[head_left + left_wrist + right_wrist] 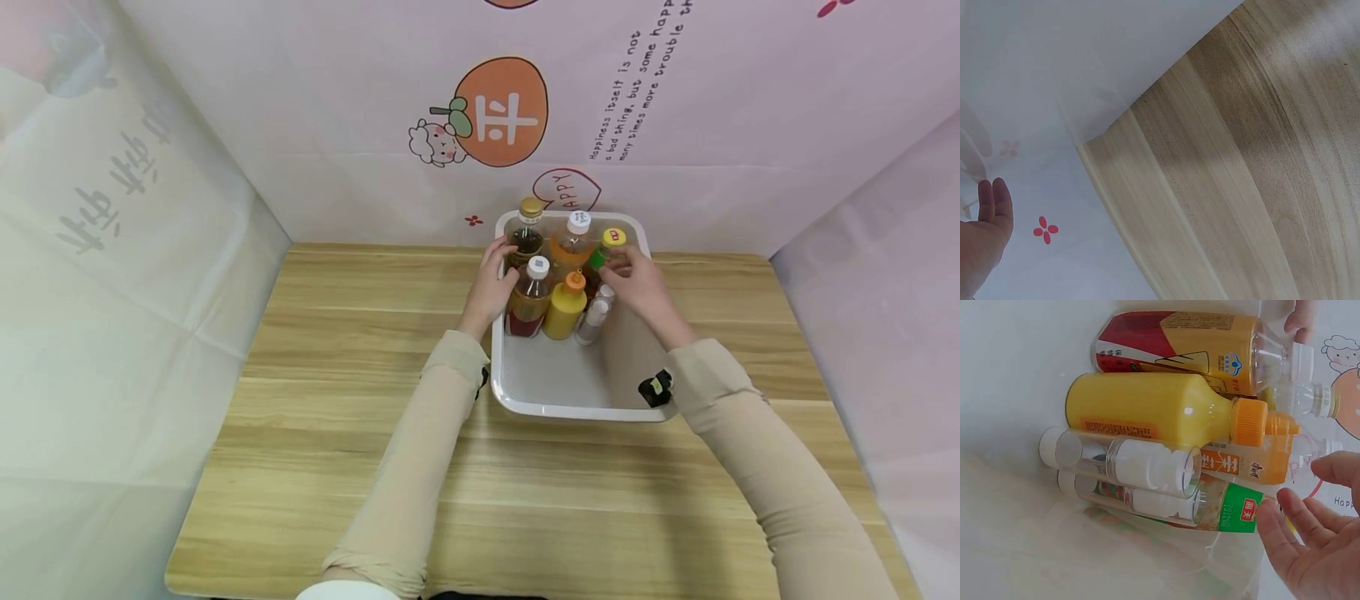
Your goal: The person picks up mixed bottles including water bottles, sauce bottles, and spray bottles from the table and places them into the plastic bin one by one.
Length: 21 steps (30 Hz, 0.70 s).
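A white plastic bin (577, 411) holds several upright bottles toward its far end. My left hand (491, 287) reaches over the left rim, fingers spread beside a gold-capped bottle (528, 241) and a white-capped bottle (531, 302) with a red and yellow label. Opposite, my right hand (639, 290) has its fingertips right at the neck of a yellow-capped bottle (1240, 507) with a green neck label. Its thumb and fingers stand apart. Between the hands are a yellow squeeze bottle (1141, 406), an orange drink bottle (572, 245) and two small clear-and-white bottles (1119, 461).
The bin stands on a wooden table (337, 400) near its back edge. Printed white sheeting (337, 125) rises behind and on both sides. The near part of the bin's floor (551, 375) is bare. A black wrist device (656, 388) overlaps the bin's right rim.
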Available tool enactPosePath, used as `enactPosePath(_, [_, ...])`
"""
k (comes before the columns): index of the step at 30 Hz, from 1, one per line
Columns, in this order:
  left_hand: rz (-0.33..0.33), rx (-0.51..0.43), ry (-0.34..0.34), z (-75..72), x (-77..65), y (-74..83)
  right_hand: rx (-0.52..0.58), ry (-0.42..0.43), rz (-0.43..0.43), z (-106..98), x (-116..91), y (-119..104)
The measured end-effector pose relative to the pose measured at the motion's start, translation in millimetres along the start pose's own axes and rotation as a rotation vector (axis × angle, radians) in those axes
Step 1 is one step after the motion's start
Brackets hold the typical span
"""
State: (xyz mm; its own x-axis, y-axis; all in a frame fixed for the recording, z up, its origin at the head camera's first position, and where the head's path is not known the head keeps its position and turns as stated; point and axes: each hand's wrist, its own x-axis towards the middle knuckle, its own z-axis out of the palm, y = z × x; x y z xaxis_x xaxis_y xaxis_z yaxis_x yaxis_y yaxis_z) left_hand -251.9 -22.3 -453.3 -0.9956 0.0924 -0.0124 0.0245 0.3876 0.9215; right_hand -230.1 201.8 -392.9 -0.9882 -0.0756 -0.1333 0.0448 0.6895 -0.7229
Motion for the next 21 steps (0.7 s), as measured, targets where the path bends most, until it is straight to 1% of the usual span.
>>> enactPosePath(3, [0.002, 0.002, 0.004, -0.6, -0.2, -0.6, 0.019, 0.002, -0.001, 0.4, -1.2, -3.6])
enactPosePath(8, [0.004, -0.001, 0.005, -0.9, -0.3, -1.2, 0.047, 0.034, -0.015, 1.7, -1.8, -5.9])
enactPosePath(14, [0.000, 0.001, 0.013, 0.1, -0.4, -4.0, 0.124, 0.059, -0.035, 2.6, -2.2, -7.9])
enactPosePath(21, [0.007, 0.024, 0.022, 1.1, -1.4, -6.0, 0.189, 0.090, -0.103, 1.9, -4.2, -11.4])
